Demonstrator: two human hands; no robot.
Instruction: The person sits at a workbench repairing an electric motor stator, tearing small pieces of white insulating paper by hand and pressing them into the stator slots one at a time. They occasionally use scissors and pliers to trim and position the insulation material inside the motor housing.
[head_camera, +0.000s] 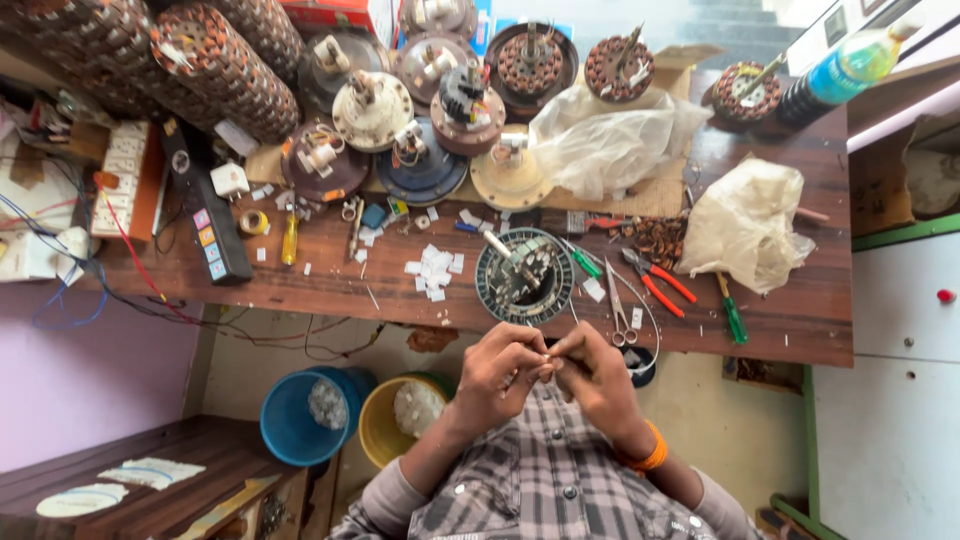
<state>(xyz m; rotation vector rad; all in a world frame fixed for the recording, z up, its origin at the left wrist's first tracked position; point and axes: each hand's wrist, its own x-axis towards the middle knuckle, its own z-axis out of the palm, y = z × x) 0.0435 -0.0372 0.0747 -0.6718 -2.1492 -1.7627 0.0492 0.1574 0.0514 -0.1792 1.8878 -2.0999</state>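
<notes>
Two hands pinched together below a crowded workbench.

Counted one wooden bench (780, 330), two buckets, blue (300, 415) and yellow (385, 425), one round metal core (524, 276), one pair of red pliers (655, 280), one pair of scissors (618, 310). Left hand (500, 372) and right hand (595, 375) met fingertip to fingertip, nearly closed on a tiny pale piece (549, 357), just under the bench edge. Pale floor beneath, purple wall beside.
</notes>
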